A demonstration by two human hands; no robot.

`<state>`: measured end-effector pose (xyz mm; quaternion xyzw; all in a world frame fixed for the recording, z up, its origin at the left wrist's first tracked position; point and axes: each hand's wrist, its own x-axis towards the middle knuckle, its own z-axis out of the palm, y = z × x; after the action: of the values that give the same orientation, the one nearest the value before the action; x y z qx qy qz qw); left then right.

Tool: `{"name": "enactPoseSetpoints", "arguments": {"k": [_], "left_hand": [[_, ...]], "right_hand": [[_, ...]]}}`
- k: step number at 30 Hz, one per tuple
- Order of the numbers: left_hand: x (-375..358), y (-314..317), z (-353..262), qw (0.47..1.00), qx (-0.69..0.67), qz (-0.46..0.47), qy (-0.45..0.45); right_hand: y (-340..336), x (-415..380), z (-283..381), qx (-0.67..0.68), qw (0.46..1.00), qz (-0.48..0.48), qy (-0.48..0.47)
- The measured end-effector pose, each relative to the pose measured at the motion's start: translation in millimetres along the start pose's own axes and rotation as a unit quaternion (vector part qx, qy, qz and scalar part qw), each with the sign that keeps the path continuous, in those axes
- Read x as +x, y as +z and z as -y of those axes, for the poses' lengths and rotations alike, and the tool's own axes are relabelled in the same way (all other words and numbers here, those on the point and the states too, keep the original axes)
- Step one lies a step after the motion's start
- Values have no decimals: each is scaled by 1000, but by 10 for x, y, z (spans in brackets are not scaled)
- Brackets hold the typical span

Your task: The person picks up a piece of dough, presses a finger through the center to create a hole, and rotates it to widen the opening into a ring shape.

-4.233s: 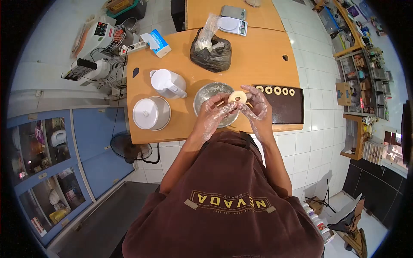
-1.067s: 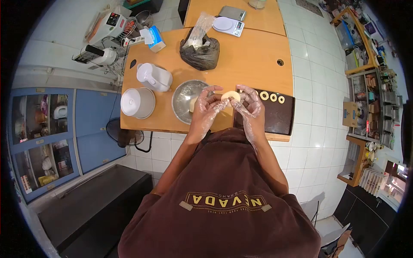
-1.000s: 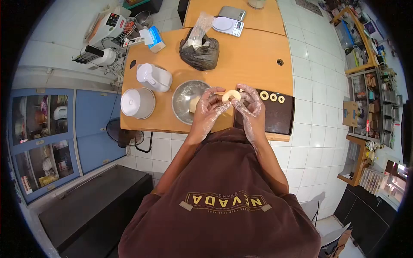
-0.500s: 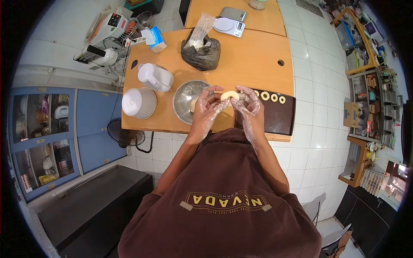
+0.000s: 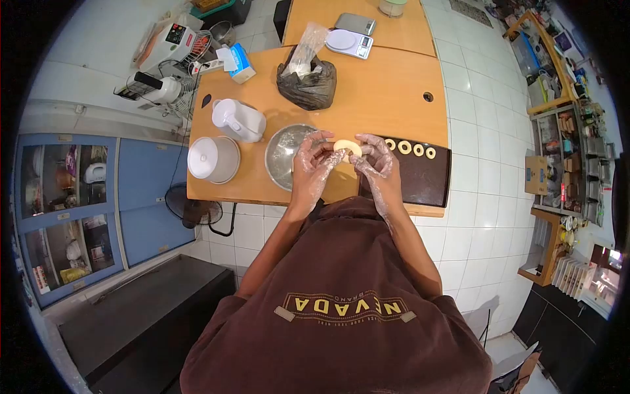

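Observation:
A pale piece of dough (image 5: 346, 147) is pinched between my two floury hands, above the front edge of the table. My left hand (image 5: 314, 165) grips its left side, and my right hand (image 5: 381, 164) grips its right side, thumbs close together on the near side. Just beyond my left hand is a metal bowl (image 5: 279, 159) dusted with flour, partly hidden by that hand. Behind my right hand lies a dark baking tray (image 5: 423, 182) with several dough rings (image 5: 405, 148) in a row along its far edge.
On the wooden table (image 5: 387, 88) stand a white lidded container (image 5: 213, 159), a white jug (image 5: 239, 121), a black plastic bag (image 5: 307, 85), a blue box (image 5: 241, 64) and a white kitchen scale (image 5: 350, 43). Left of the table is a fan (image 5: 191, 205).
Both hands have shifted slightly left, with the dough tilted a little differently between the fingers. The fingers stay closed on it.

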<state>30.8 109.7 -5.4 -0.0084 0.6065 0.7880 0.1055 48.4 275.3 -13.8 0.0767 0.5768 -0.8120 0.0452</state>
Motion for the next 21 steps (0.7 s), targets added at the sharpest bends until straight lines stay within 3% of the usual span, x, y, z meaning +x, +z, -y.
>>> {"name": "enactPoseSetpoints", "arguments": {"k": [8, 16, 21], "left_hand": [[-36, 2, 60, 999, 25, 45, -1], [-36, -32, -64, 999, 48, 18, 5], [-43, -44, 40, 999, 38, 18, 9]], "right_hand": [[49, -21, -11, 29, 999, -18, -28], [41, -49, -57, -33, 999, 31, 0], [76, -54, -52, -2, 1000, 15, -18]]}}
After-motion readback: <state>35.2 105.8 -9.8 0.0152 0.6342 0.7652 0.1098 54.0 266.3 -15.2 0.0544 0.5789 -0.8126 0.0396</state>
